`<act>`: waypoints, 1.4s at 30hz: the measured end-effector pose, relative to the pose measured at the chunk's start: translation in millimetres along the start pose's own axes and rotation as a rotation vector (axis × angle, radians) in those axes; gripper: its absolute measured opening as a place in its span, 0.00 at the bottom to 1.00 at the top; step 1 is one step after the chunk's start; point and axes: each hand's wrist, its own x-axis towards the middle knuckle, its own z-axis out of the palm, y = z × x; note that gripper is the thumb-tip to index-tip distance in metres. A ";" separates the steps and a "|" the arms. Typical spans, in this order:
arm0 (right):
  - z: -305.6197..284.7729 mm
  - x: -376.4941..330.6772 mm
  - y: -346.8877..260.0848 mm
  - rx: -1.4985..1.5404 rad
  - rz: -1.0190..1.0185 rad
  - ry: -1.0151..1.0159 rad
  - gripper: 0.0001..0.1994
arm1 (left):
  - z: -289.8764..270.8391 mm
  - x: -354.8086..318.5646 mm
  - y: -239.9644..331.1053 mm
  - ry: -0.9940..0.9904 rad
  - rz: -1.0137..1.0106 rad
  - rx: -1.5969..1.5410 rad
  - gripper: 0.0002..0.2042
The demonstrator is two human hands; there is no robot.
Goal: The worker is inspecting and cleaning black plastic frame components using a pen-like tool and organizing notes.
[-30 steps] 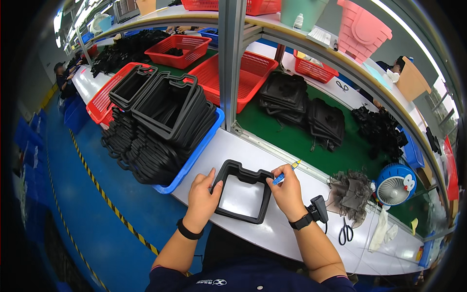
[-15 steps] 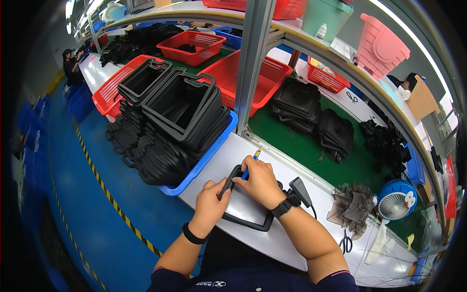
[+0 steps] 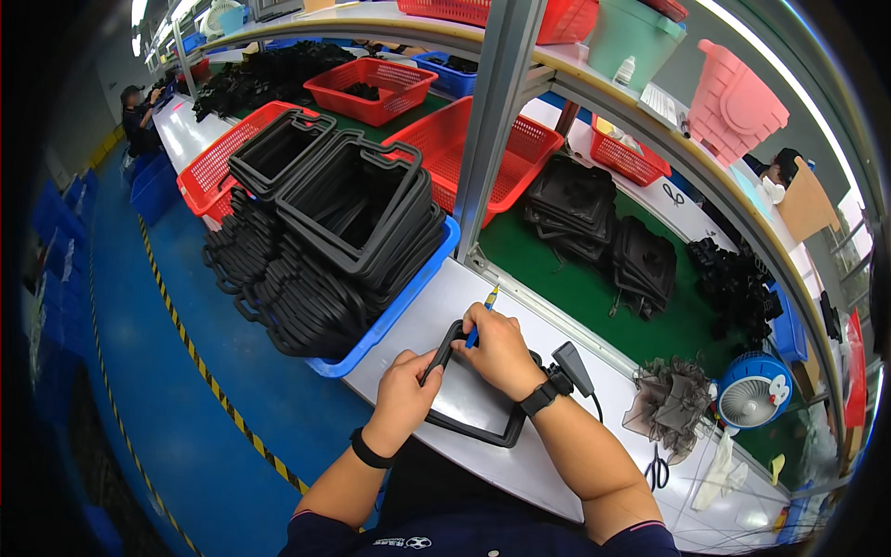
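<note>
A black rectangular frame (image 3: 473, 429) with rounded corners is in front of me over the white worktop, its near edge close to the table edge. The left side of the frame is pinched between thumb and fingers of my left hand (image 3: 405, 388). My right hand (image 3: 502, 355), at the frame's far corner, is closed around a slim blue pen-like tool (image 3: 475, 327) with a yellow end pointing up and away. The tool's lower end is hidden by my fingers, so I cannot see whether it touches the frame.
Left of my hands, a blue tray (image 3: 385, 325) holds many stacked black frames (image 3: 348, 218). A metal post (image 3: 490, 121) rises beyond it. Dark flat pieces (image 3: 571, 204) lie on a green mat. To the right are a black device (image 3: 575, 369), sheer fabric (image 3: 670, 399), scissors (image 3: 657, 470) and a blue fan (image 3: 754, 390).
The frame's far left corner has tilted slightly, and both hands have shifted a little with it. My grip on the frame and the tool stays the same.
</note>
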 end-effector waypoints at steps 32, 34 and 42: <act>-108.4 -87.7 136.9 0.212 0.478 0.637 0.10 | -3.7 -64.0 8.2 -0.140 0.542 0.435 0.16; -125.3 -75.1 179.2 -0.108 0.292 0.806 0.07 | 3.1 -62.3 3.8 -0.144 0.540 0.442 0.15; -161.7 -32.6 309.8 -0.644 0.291 0.724 0.09 | 13.1 -83.6 38.1 -0.099 0.733 0.007 0.08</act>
